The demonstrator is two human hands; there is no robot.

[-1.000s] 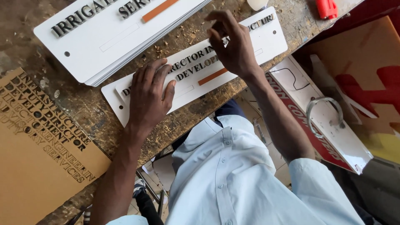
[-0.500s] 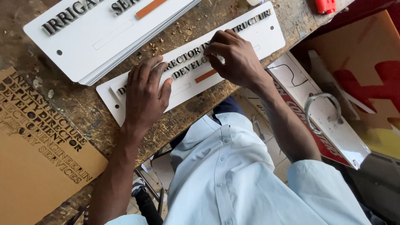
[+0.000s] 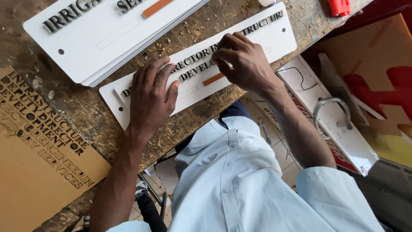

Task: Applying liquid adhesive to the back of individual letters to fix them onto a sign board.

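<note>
My left hand (image 3: pixel 150 96) presses flat on the white sign plate (image 3: pixel 274 41) near the bench's (image 3: pixel 25 51) front edge; my right hand's (image 3: pixel 242 62) fingertips pinch a small raised letter on it.

Single head-worn view — looks steeply down, close over the workbench (image 3: pixel 86 116) edge and the wearer's own torso.

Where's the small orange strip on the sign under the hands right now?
In the head view, the orange strip lies on the white sign plate, just below the right hand, right of the left hand.
</note>
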